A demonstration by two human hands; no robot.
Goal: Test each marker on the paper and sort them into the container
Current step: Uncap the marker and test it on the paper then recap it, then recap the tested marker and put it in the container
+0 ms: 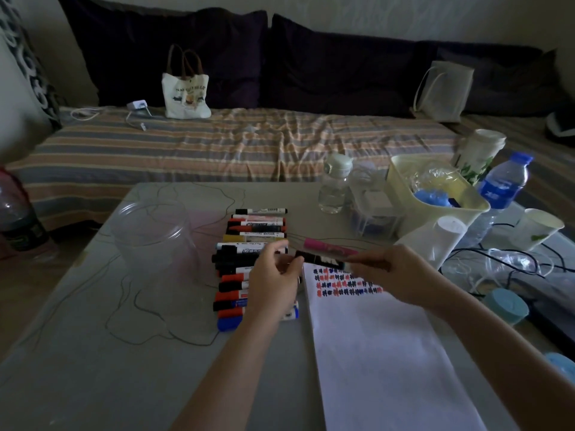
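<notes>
Head view. Left hand [275, 276] and right hand [401, 275] hold one black marker [320, 260] between them, level, above the top edge of the paper [382, 353]. Left fingers pinch its left end; right fingers curl round its right end. Rows of red, black and blue test marks [345, 283] cross the paper's top. Row of markers [249, 259] lies left of the paper. Clear plastic container [155, 241] stands further left. Pink marker [329, 247] lies just behind the hands.

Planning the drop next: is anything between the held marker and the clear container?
Yes: the row of markers lies on the table between the black marker, held by both hands, and the clear container; lifting over clears it.
</notes>
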